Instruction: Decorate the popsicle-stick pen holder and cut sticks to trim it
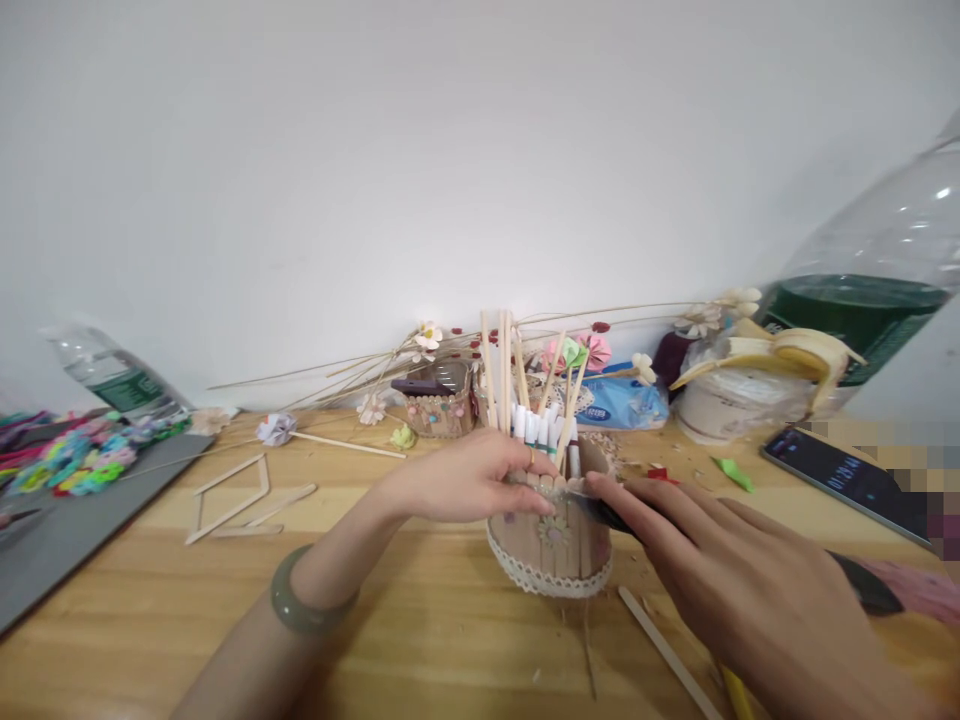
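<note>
A pen holder (551,545) made of upright wooden craft sticks stands on the table, with a white lace band round its base and a small flower on its front. White-capped markers (541,425) and several pale wooden sticks (504,365) stand in it. My left hand (480,475) is closed at the holder's rim, thumb in front and fingers towards the back. In my right hand (739,575) is a dark tool (609,514), its front end against the upper front of the holder. My hand covers most of the tool, so its kind is unclear.
Loose craft sticks (229,505) lie at left, beside a grey board (112,530) with colourful crafts. Behind are a smaller stick basket (439,412), dried flowers and a blue wipes pack (622,398). A phone (847,485), a peeled banana (795,352) on a tub and a large bottle (862,310) occupy the right.
</note>
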Demonstrator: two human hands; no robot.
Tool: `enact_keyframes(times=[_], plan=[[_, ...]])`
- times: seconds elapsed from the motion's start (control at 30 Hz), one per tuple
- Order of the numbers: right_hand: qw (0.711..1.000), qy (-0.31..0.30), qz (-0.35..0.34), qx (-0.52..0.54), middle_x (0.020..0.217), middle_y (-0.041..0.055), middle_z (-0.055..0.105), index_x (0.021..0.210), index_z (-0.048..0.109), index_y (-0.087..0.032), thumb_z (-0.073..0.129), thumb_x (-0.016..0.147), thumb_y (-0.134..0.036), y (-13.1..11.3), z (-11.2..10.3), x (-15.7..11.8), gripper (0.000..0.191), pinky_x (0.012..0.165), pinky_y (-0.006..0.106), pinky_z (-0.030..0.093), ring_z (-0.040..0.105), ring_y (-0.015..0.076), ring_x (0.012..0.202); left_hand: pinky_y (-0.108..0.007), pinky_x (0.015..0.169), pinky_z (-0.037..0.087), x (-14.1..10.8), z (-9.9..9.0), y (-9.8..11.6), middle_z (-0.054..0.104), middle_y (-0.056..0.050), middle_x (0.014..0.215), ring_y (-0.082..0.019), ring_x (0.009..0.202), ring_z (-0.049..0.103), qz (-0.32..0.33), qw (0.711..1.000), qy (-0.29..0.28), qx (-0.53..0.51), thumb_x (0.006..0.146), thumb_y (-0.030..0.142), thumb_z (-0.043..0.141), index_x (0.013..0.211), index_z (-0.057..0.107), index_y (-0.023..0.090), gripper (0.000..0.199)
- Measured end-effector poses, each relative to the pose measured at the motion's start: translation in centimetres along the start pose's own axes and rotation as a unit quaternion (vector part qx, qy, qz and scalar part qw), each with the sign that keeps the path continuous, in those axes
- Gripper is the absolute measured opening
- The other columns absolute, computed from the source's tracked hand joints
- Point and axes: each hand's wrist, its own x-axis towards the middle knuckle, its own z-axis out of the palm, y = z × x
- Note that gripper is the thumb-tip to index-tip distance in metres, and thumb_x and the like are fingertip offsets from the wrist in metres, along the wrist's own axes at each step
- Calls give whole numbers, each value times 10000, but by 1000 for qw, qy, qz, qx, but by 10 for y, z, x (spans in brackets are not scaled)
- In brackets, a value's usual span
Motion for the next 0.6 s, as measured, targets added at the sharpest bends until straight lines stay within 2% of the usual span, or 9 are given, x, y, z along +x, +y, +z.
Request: enact_keyframes(times=[0.1, 0.2, 0.4, 0.6], plan=[[1000, 8, -5, 2, 949, 96, 648, 1199, 476, -128, 276, 802, -28, -1, 3, 1, 455, 556, 305, 467, 618, 217, 787, -191, 570, 401, 0, 1, -2, 573, 0, 676, -107, 620, 546, -5, 1000, 9, -5, 836, 297, 550, 870, 623, 121, 193], [1000, -2, -23, -14, 932, 87, 647, 1244, 450, -118, 283, 799, -18, 1, 3, 0, 485, 600, 336, 462, 612, 229, 782, -189, 567, 396, 0, 1, -3, 568, 3, 676, -103, 613, 541, -4, 1000, 10, -8, 837, 303, 548, 863, 621, 121, 198], [998, -6, -50, -35, 902, 93, 653, 1277, 407, -46, 263, 820, -13, 3, 0, 1, 481, 599, 337, 438, 602, 228, 745, -191, 576, 387, 1, 0, -1, 562, 7, 679, -105, 635, 526, 11, 1000, 13, 17, 837, 321, 552, 840, 620, 124, 208], [999, -15, -38, -5, 895, 82, 655, 1251, 435, -76, 263, 826, -11, 5, 2, 1, 463, 591, 324, 450, 616, 212, 734, -204, 590, 390, 1, 0, -1, 565, -1, 661, -117, 644, 533, 10, 999, 10, 34, 838, 306, 554, 852, 626, 109, 210]])
